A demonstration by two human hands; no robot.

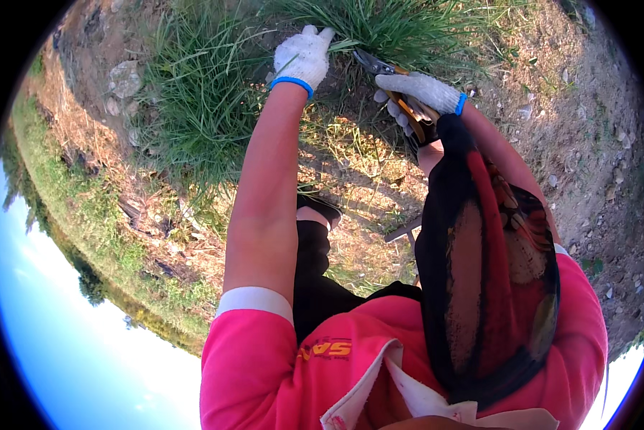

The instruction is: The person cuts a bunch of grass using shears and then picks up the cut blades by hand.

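Note:
My left hand [302, 58], in a white knit glove with a blue cuff, is among the grass at the top centre; a few green blades lie across and beside it, and its fingertips are partly lost in the grass. Whether it grips any blades cannot be made out. To its right, my right hand [419, 92], gloved the same way, is closed around pruning shears [408, 110] with orange-yellow handles. Their dark metal blades [373, 63] point up and left at the base of a grass clump [402, 27].
A large grass clump [198, 107] spreads on the left, with a pale stone [124, 79] beyond it. My sandalled foot [327, 209] is below, near a metal bar [402, 229]. Dry, stony soil [585, 145] lies at the right.

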